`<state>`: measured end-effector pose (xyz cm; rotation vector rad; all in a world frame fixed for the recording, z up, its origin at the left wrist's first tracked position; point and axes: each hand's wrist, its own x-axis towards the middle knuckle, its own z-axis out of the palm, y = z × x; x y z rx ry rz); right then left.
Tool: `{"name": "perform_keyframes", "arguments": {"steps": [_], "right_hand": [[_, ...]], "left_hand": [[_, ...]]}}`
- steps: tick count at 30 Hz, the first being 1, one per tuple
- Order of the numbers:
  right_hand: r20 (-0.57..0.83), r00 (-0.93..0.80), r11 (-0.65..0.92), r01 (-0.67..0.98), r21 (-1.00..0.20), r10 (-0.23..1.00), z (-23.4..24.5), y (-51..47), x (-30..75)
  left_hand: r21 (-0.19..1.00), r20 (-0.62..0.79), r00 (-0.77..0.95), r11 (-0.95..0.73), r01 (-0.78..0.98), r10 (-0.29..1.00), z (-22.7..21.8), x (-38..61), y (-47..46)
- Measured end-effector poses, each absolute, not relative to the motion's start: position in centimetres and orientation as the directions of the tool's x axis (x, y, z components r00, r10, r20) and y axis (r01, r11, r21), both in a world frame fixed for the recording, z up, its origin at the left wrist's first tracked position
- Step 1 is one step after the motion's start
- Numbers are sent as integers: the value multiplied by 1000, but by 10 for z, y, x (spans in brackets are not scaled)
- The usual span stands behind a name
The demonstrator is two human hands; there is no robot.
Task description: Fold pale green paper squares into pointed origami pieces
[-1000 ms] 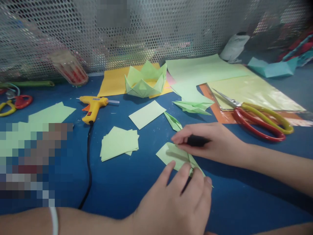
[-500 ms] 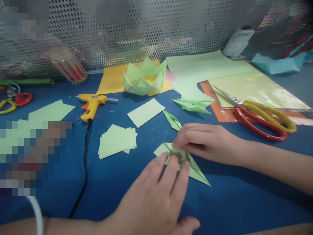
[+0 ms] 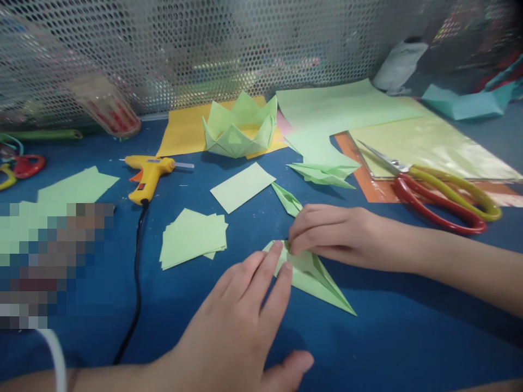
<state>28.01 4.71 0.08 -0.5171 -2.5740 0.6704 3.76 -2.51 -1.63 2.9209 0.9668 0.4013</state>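
A folded piece of light green paper (image 3: 314, 280) with a long point toward the lower right lies on the blue table. My left hand (image 3: 241, 310) is open, its fingers spread and their tips resting on the paper's left part. My right hand (image 3: 339, 234) has its fingers bent together at the paper's upper edge; its thumb is hidden, and the fingers cover part of the folds. Just beyond it lies a narrow folded green paper piece (image 3: 287, 200). A plain green paper rectangle (image 3: 243, 188) is close by, and a stack of green paper rectangles (image 3: 194, 238) lies to the left.
A yellow glue gun (image 3: 149, 177) with a black cord lies left. A pointed green paper ring (image 3: 239, 133) stands at the back. Red-and-yellow-handled scissors (image 3: 441, 201) lie right, by a folded green paper shape (image 3: 324, 173). A clear jar (image 3: 110, 106) is by the perforated metal panel (image 3: 245, 43).
My left hand has slid left and slightly down across the folded paper, uncovering more of its middle. My right hand stays at the upper edge. The view has shifted slightly.
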Motion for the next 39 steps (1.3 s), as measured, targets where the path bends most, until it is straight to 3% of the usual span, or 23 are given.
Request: {"name": "perform_keyframes", "arguments": {"steps": [4,17,23,35,39], "right_hand": [[261,-854,798,255,-545,451,3,46,282],[362,-834,818,169,-550,416,-6,50,283],[362,-778,768,228,-599,513,-6,53,286],[377,-841,880,217,-423,388,-1,58,291],[390,-832,879,218,-423,394,5,56,292]], "left_hand": [[122,232,767,-800,588,599,-19,37,-27],[186,184,758,-779,599,626,-14,38,-25],[200,166,779,-794,574,605,-10,37,-18],[237,103,776,-773,588,622,-8,36,-14],[233,119,782,-783,577,612,-8,35,-13]]}}
